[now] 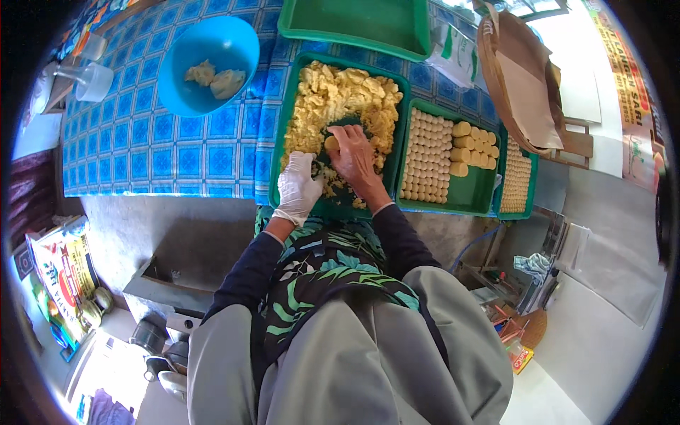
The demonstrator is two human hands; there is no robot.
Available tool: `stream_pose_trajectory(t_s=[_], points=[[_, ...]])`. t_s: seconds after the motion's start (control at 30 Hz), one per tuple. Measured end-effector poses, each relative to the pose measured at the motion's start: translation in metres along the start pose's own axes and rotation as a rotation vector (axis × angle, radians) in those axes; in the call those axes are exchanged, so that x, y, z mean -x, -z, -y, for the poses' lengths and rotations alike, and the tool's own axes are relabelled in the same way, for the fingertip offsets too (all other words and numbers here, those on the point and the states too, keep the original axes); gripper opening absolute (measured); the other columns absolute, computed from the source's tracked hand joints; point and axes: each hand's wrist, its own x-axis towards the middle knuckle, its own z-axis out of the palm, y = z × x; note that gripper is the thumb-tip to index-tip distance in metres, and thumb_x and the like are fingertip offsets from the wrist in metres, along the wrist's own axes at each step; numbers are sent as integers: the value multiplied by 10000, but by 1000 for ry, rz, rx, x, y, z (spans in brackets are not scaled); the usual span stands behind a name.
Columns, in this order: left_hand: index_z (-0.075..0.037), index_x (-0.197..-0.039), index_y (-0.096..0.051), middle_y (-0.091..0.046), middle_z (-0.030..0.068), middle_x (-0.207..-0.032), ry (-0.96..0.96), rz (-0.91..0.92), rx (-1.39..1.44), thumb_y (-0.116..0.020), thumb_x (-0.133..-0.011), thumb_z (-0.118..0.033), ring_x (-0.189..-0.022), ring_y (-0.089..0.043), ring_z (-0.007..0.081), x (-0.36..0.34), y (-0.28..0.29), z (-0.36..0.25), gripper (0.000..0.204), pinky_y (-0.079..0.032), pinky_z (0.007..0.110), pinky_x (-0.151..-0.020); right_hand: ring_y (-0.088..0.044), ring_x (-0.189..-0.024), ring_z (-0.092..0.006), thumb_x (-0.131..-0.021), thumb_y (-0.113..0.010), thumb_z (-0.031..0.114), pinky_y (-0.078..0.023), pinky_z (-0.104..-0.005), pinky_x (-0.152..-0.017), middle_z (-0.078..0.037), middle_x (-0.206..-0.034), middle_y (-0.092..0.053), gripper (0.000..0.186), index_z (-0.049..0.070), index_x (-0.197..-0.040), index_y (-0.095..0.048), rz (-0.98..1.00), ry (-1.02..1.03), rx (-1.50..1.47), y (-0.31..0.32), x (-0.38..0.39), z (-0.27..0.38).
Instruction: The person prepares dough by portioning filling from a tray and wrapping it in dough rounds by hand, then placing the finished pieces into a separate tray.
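A green tray (309,75) holds crumbly yellow dough (347,88). My right hand (354,159), bare, is in the tray's middle with fingers curled on a small yellow dough cylinder (331,142). My left hand (299,185), in a white glove, is closed at the tray's left side; what is inside its fingers is hidden. To the right, a second green tray (460,191) carries rows of small pale balls (425,156) and several thicker yellow cylinders (473,150).
A blue bowl (180,49) with two white lumps stands left on the checked cloth (120,152). A green tray (354,18) and white packet (453,57) lie behind. A third tray (517,184), a brown round tray (513,92) and plastic cups (92,81) are around.
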Motion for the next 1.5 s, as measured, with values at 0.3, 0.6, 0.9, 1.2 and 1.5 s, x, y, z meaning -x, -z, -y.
stream_pose_trajectory(t_s=[0.3,0.6,0.9,1.2,1.5], points=[[-21,-1167,-582,-594,203,-1077,-320,-358,-148,-721,-788,-137,-1045,-572,388,-109,-37,-19,420,-489,445,-859,-561,-664,-180,-771,-764,131,-484,-338,-619,-58,-752,-564,421,56,-1158,-617,-204,-470,-308,74,45,-9],[-33,-1099,-632,-603,162,-999,-275,24,-337,-754,-700,-118,-946,-607,336,-105,-50,-6,426,-499,398,-806,-640,-660,-189,-758,-779,186,-506,-330,-636,-87,-728,-658,386,41,-1087,-639,-611,-928,-22,167,140,-86],[-21,-1006,-674,-635,157,-1015,-135,-17,-116,-837,-640,-149,-946,-624,326,-85,-55,-2,421,-506,388,-809,-658,-678,-196,-776,-774,167,-537,-351,-607,-124,-758,-668,417,-48,-1101,-626,-735,-1173,-286,164,164,-213],[-9,-1449,-381,-497,222,-1386,-212,-46,-20,-631,-801,-11,-1271,-471,378,-54,-47,1,694,-389,426,-1064,-673,-704,-208,-856,-631,3,-570,-322,-588,-135,-865,-673,365,-108,-1200,-575,-963,-1049,-533,160,164,-213],[125,-1317,-427,-429,258,-1282,-191,107,-404,-553,-737,27,-1073,-485,404,-46,-58,-13,601,-477,426,-856,-606,-758,-359,-783,-671,77,-486,-439,-661,-148,-853,-638,441,116,-1218,-616,-39,-178,84,100,88,-8]])
